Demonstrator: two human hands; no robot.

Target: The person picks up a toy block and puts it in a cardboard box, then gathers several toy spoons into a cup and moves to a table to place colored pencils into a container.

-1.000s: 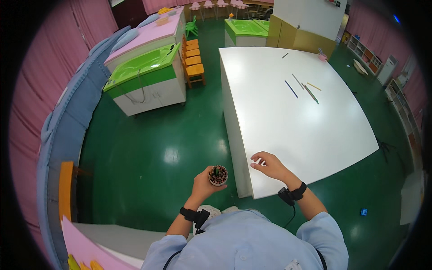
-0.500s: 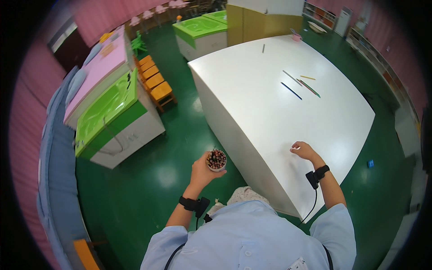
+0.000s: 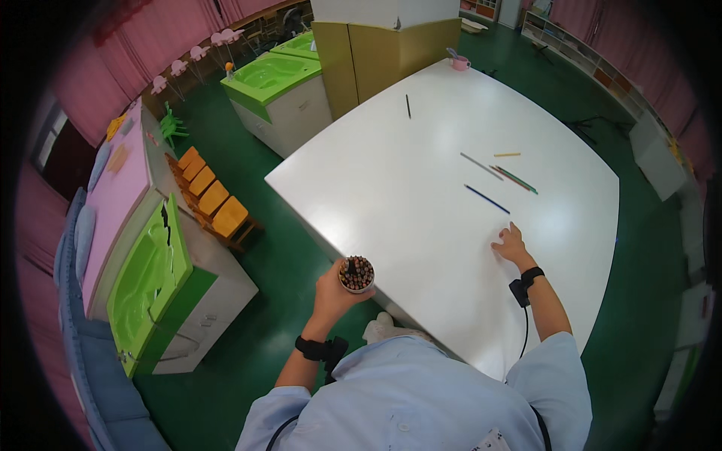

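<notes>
My left hand is wrapped round a cup packed with colored pencils, held upright by the near left edge of the white table. Over the tabletop reaches my right hand, empty, index finger stretched out and the others partly curled. Its fingertip lies just short of the near end of a blue pencil. Farther back are a grey pencil, a yellow pencil and a green pencil lying against a reddish one. A dark pencil lies alone toward the far left.
A pink cup stands at the table's far corner, near a golden-brown cabinet. Left of the table are orange chairs and a green-topped basin unit. Another green basin stands behind them.
My right hand has moved forward toward the blue pencil, its index finger now extended. The view has shifted, and the pencil cup in my left hand now appears close to the table edge.
</notes>
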